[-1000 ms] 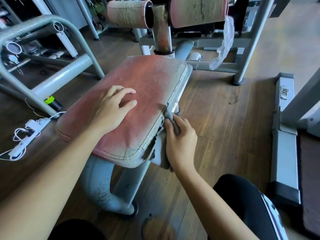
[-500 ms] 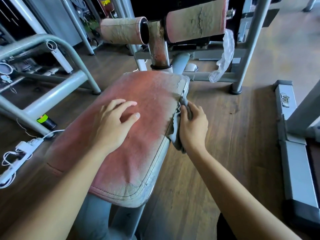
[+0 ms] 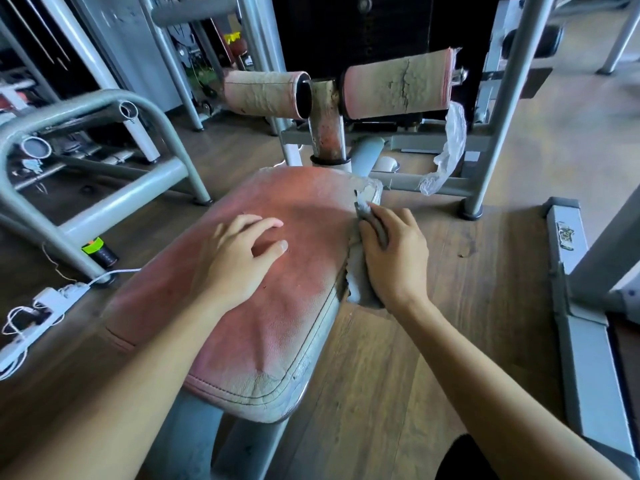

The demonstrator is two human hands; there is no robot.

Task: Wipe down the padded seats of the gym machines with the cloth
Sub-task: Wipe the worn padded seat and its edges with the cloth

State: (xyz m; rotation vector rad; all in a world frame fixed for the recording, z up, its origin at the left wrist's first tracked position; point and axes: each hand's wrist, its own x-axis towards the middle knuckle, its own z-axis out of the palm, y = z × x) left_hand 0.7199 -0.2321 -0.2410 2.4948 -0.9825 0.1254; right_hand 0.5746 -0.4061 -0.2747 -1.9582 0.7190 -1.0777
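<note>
Head camera looks down on a rounded-rectangle padded seat [image 3: 270,306], its faded red vinyl pebbled, greyed and cracked along the stitched piping. The left hand [image 3: 239,261] rests on the seat's top, fingers loosely bent, holding nothing. The right hand [image 3: 394,265] presses a soft grey cloth [image 3: 360,289] against the seat's right edge near the far corner, a fold pinched between its fingers. Beyond the seat, two cracked cylindrical roller pads [image 3: 394,84] flank a rusty post [image 3: 325,133]. Crinkled clear plastic [image 3: 450,150] hangs from the grey steel frame [image 3: 484,168].
</note>
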